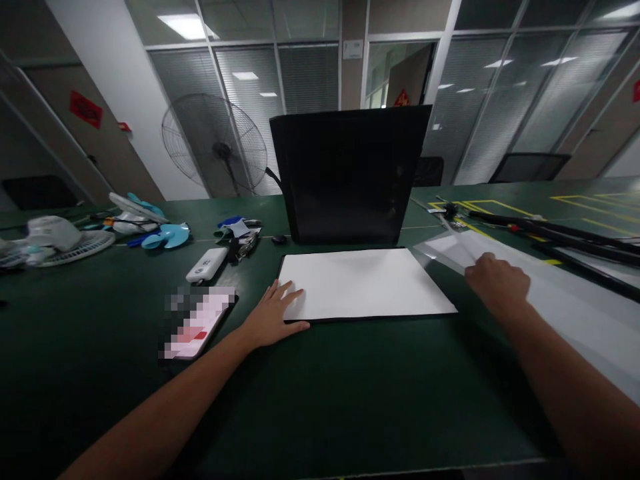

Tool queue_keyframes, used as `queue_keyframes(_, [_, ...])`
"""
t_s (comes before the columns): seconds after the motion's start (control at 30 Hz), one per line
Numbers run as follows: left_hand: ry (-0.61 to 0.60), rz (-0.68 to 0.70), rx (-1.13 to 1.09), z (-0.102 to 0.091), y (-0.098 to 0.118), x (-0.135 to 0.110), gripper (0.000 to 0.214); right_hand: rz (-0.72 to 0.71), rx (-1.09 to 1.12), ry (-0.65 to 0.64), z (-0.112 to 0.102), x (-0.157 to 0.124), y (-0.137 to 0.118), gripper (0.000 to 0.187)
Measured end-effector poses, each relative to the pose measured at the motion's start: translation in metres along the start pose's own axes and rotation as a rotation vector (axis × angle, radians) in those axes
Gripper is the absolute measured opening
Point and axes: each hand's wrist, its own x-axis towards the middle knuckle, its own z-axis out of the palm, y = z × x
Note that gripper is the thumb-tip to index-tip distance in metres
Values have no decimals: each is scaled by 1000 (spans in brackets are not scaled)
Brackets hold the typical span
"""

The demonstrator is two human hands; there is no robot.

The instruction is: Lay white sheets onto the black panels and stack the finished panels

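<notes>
A white rectangular panel point(367, 283) with a thin black edge lies flat on the dark green table point(320, 393). My left hand point(273, 317) rests flat on its near left corner, fingers spread. My right hand point(497, 283) lies to the right of the panel on a clear plastic sheet point(565, 307), fingers curled down onto it; what they grip is hidden. Behind the panel stands an upright black box point(347, 173).
A phone point(200, 323) lies left of my left hand, a white power bank point(207, 265) behind it. Fan parts, blue blades point(165, 237) and a white grille point(83, 247) sit at far left. Black rods point(560, 233) lie at right. A standing fan point(215, 143) is behind the table.
</notes>
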Motion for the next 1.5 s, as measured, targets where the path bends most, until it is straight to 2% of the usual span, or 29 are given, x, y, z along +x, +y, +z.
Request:
queue_keyframes(0.1, [31,5,-4,0,0,0,98,-112,-8,48,-9,-36,-48,40])
queue_keyframes(0.2, [67,-17,-38,0,1,1,96,-434,33,13,-6,-79,-94,37])
queue_keyframes(0.27, [93,-44,-73,-1,1,1,89,-681,80,-43,0,-101,-115,34])
queue_keyframes(0.33, [131,-68,-117,-1,1,1,82,-857,126,-94,7,-115,-126,35])
queue_keyframes(0.4, [182,-82,-167,0,-1,2,80,-976,162,-129,13,-120,-129,40])
queue_keyframes(0.6, [228,-94,-124,7,-6,6,87,-1293,401,-250,23,-113,-125,61])
queue_keyframes(0.67, [215,-70,-87,10,-8,8,78,-1275,461,-187,25,-100,-122,64])
queue_keyframes(0.7, [204,-53,-74,11,-9,8,69,-1221,476,-125,27,-90,-119,64])
queue_keyframes(0.77, [183,-19,-59,13,-12,9,54,-1009,443,27,32,-63,-103,61])
queue_keyframes(0.83, [167,3,-65,13,-16,10,48,-740,358,145,38,-29,-75,57])
queue_keyframes(0.93, [138,-21,-112,11,-21,11,47,-478,287,181,45,15,-17,60])
queue_keyframes(1.03, [93,-51,-175,9,-25,14,47,-371,262,141,47,37,27,64])
queue_keyframes(1.07, [86,-57,-197,9,-26,15,47,-381,261,118,47,39,33,64])
queue_keyframes(1.13, [99,-68,-237,10,-28,16,47,-481,269,53,46,37,30,63])
queue_keyframes(1.2, [140,-74,-266,12,-29,16,45,-655,276,-32,43,25,9,68])
queue_keyframes(1.3, [199,-77,-274,13,-29,17,41,-928,269,-153,36,-6,-35,92])
queue_keyframes(1.37, [228,-86,-264,13,-30,17,39,-1053,246,-234,30,-29,-58,107])
queue_keyframes(1.43, [255,-91,-251,12,-30,17,37,-1097,225,-310,24,-46,-72,111])
queue_keyframes(1.5, [283,-95,-239,11,-30,17,35,-1096,219,-365,20,-54,-77,103])
